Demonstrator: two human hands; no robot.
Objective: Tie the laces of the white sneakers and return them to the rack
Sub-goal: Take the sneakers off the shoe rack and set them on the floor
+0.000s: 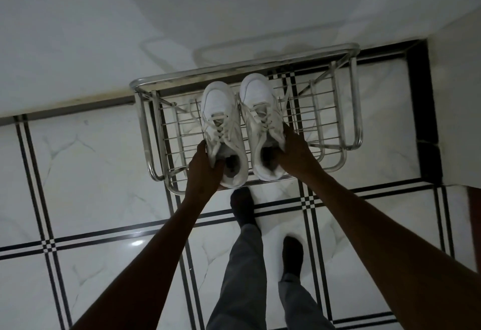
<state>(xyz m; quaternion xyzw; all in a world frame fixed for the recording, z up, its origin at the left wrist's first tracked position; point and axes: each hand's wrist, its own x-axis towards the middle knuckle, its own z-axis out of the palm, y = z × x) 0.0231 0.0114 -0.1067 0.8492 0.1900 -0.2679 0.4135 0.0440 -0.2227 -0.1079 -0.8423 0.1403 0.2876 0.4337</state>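
Note:
Two white sneakers sit side by side on the top shelf of a chrome wire shoe rack (145, 131), toes pointing at the wall. My left hand (205, 173) grips the collar of the left sneaker (221, 121), thumb inside the opening. My right hand (294, 152) holds the right sneaker (260, 100) the same way at its outer collar. The laces on both shoes hang loose, and one strand trails off to the left over the wires.
The rack stands against a white wall (234, 4) on white tiles with black lines. A white wall corner (458, 95) juts out at the right. My feet in dark socks (243, 210) stand just in front of the rack.

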